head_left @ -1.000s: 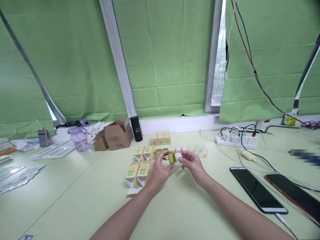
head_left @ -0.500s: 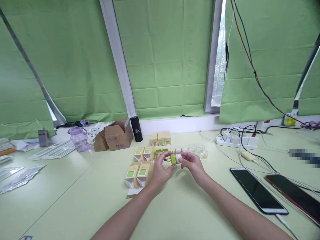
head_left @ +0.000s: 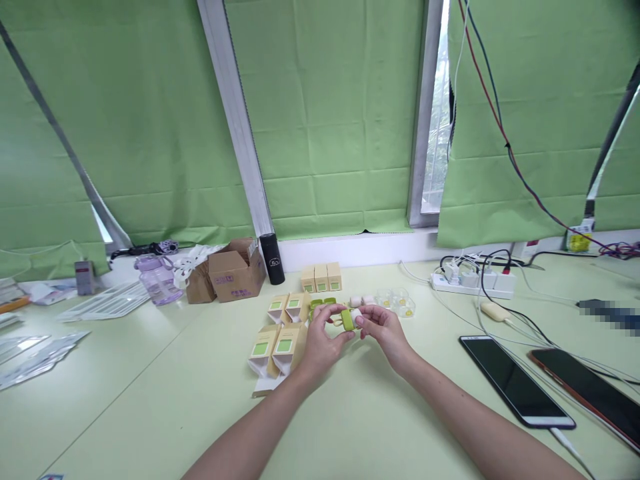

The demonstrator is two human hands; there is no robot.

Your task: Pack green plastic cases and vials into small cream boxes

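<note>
Above the table, my left hand [head_left: 324, 339] pinches a small green case [head_left: 347, 320] that has a pale loop on its left side. My right hand [head_left: 386, 331] grips a small white rounded piece [head_left: 355, 317] set against the right end of the case. Whether the white piece sits inside the green case or only touches it, I cannot tell. Behind my left fingers lie more green cases [head_left: 329, 302], partly covered. Beyond my right hand are a few white pieces [head_left: 361, 301] and a clear plastic tray [head_left: 400, 300] with yellow spots in its round hollows.
Several open beige boxes [head_left: 263, 348] stand left of my hands, with closed beige boxes [head_left: 321, 277] behind. Farther left are a cardboard carton [head_left: 237, 272], a black bottle [head_left: 272, 259] and a purple jug [head_left: 159, 280]. Phones [head_left: 515, 380], cables and a power strip [head_left: 475, 287] occupy the right.
The green case has turned slightly in my fingers, showing a squarer side. Both hands stay in nearly the same place.
</note>
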